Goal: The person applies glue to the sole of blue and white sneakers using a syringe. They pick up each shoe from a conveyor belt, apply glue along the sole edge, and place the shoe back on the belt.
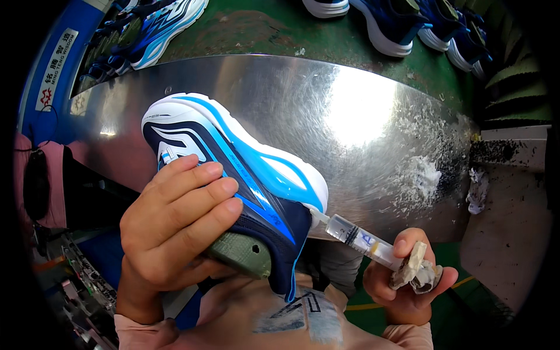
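Note:
A navy, white and bright blue sports shoe [248, 166] lies tilted on its side, sole edge upward, over the near edge of the metal table. My left hand [175, 230] wraps round its upper, and a green shoe last [238, 255] shows in its opening. In my right hand [402, 280] is a clear syringe [360, 238] with its tip at the heel, where the sole meets the upper. Its plunger end is wrapped in crumpled, whitish material [415, 271] between my thumb and fingers. Whether the tip touches the shoe, I cannot tell.
Beyond the shiny metal table [280, 111] runs a worn green surface [251, 29]. More sports shoes stand there, a blue-white one [169, 32] at far left and several dark blue ones [388, 29] at far right. White dried residue [423, 178] covers the table's right part.

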### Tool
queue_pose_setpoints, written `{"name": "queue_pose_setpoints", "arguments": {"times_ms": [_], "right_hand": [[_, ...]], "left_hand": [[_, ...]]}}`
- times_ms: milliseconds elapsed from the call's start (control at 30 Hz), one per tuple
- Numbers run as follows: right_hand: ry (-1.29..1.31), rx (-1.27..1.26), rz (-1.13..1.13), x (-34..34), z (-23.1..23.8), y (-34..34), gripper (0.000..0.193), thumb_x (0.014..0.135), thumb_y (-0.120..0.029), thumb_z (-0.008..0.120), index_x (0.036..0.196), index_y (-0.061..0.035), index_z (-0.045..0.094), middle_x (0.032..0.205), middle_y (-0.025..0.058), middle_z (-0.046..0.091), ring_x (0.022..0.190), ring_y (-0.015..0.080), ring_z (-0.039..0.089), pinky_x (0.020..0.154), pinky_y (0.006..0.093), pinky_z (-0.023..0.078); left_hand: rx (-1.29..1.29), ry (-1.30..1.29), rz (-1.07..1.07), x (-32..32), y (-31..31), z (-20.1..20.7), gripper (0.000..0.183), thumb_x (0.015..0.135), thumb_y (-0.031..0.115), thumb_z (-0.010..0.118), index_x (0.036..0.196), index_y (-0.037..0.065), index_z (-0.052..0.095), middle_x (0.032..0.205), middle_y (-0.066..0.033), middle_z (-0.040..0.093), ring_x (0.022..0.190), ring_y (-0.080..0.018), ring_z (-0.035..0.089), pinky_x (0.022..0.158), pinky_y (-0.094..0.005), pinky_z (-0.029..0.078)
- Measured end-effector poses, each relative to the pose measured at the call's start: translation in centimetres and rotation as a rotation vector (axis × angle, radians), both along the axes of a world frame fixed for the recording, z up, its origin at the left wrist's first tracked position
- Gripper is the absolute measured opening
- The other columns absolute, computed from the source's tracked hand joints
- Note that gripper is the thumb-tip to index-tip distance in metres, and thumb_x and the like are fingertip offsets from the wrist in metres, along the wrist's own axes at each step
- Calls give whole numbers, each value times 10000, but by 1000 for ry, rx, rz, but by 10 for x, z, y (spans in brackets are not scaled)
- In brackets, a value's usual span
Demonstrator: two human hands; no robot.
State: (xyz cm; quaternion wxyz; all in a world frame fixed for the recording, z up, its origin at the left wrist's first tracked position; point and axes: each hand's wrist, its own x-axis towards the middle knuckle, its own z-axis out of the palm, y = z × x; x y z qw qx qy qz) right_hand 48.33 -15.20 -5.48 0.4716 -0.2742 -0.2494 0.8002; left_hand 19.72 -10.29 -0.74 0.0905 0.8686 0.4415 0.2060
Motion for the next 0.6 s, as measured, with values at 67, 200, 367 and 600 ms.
{"name": "queue_pose_setpoints", "arguments": {"times_ms": [67, 200, 367, 600], "right_hand": [[-84, -21, 5, -1, 4, 1, 787, 806, -736, 439, 1144, -26, 414, 622, 80, 501, 466, 98, 419, 415, 232, 321], [-143, -29, 26, 3, 0, -2, 749, 809, -735, 447, 1134, -61, 415, 585, 86, 505, 439, 108, 409, 389, 235, 311], [-210, -70, -82, -2, -4, -16, 817, 758, -778, 447, 1144, -59, 410, 592, 82, 497, 450, 108, 410, 396, 231, 312], [-132, -130, -131, -20, -2, -15, 917, 740, -815, 391, 1213, -31, 355, 608, 81, 494, 505, 88, 413, 473, 201, 333]], "left_hand": [[-15, 20, -47, -1, 5, 1, 399, 674, 224, 703, 998, -1, 646, 1014, -168, 669, 988, -365, 646, 928, -508, 474], [-31, 77, -68, 2, 13, 7, 421, 664, 213, 702, 1009, -19, 640, 1014, -183, 665, 1000, -374, 639, 935, -513, 467], [-56, 130, -148, 10, 32, 14, 464, 643, 209, 703, 1027, -42, 632, 1016, -191, 658, 1004, -373, 628, 938, -492, 464], [-39, 292, -414, 27, 82, 17, 578, 686, 391, 721, 1160, 69, 644, 881, -129, 594, 714, -282, 591, 622, -363, 476]]}}
